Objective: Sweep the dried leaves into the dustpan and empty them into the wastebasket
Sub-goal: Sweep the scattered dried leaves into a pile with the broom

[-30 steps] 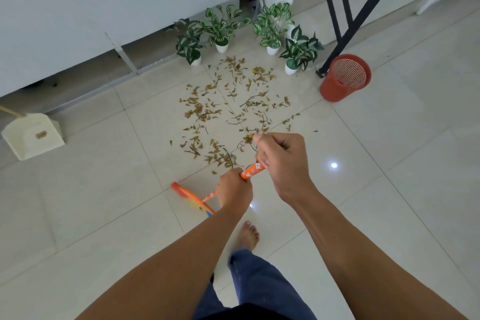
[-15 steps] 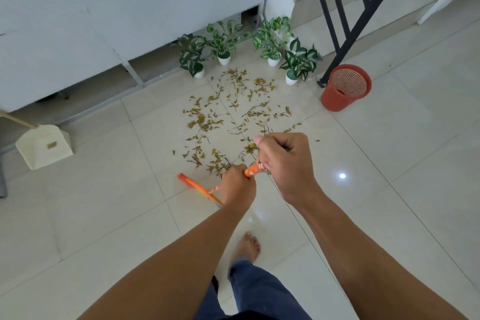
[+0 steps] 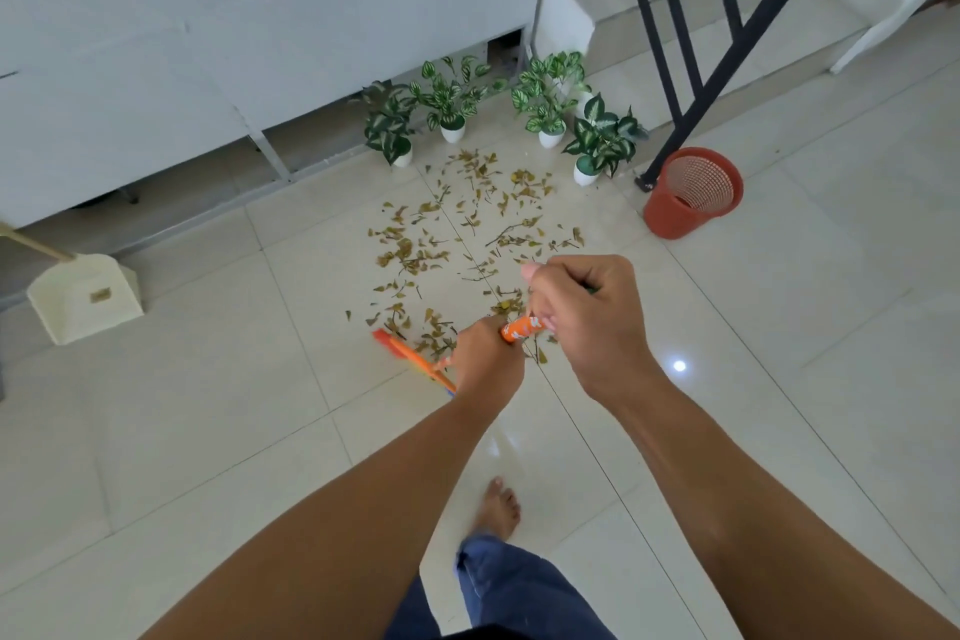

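Both your hands are on the broom [image 3: 522, 329]. Left hand [image 3: 485, 359]: fingers curled tight round the orange handle, lower down the shaft, knuckles toward you. Right hand [image 3: 587, 322]: wrapped round the handle higher up, thumb raised on the far side. A short stretch of orange shows between the two fists.

The shaft slants down and to your left. The broom head [image 3: 410, 356] sits low at the near-left edge of the leaves [image 3: 457, 244], just beyond your left hand. Whether the bristles touch the floor [image 3: 208, 421] cannot be told.

The leaves are scattered loose across the tiles, spreading away from your hands toward the far wall. The nearest ones lie right under and beside your fists; a few show just past the right wrist.

The dustpan [image 3: 83, 299] is cream and stands on the floor far to your left, well apart from both hands and the leaves. Its pale stick handle runs off the left edge.

The wastebasket [image 3: 693, 192] is red mesh, beyond your right hand and right of the leaves, at the foot of the black railing [image 3: 691, 68].

Four plants [image 3: 602, 140] in white pots line the far edge of the scatter.

One bare foot [image 3: 500, 507] is planted on the tiles below your hands.
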A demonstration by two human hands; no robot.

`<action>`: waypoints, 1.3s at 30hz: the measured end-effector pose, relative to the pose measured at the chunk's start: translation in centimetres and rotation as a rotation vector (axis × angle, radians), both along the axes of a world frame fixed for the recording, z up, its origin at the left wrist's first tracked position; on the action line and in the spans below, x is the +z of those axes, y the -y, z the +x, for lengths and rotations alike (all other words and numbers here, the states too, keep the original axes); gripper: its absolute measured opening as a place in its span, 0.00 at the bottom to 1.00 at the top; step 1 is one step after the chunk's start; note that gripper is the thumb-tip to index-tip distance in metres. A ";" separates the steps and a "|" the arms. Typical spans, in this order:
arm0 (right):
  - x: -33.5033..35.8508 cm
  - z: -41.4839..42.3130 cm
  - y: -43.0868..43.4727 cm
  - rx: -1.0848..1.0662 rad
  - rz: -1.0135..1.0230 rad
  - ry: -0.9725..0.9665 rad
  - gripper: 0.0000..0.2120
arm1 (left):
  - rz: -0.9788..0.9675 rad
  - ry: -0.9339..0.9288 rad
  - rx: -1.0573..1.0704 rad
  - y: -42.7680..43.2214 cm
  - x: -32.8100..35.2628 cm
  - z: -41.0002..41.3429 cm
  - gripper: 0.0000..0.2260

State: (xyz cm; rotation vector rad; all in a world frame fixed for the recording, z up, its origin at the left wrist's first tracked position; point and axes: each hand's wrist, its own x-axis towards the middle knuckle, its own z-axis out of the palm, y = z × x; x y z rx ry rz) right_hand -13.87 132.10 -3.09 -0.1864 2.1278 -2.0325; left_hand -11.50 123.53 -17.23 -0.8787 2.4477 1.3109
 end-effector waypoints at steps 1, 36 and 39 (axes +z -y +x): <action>0.4 -0.3 0.8 -0.003 -0.018 0.011 0.22 | -0.020 -0.004 -0.013 1.1 0.4 -0.1 0.13; -2.1 -1.3 23.3 -0.362 -0.040 0.219 0.23 | -0.220 0.179 -0.675 26.6 -0.6 -4.5 0.17; -3.2 -0.4 24.3 -0.407 -0.016 0.247 0.23 | -0.234 0.196 -0.666 27.2 -1.4 -3.8 0.18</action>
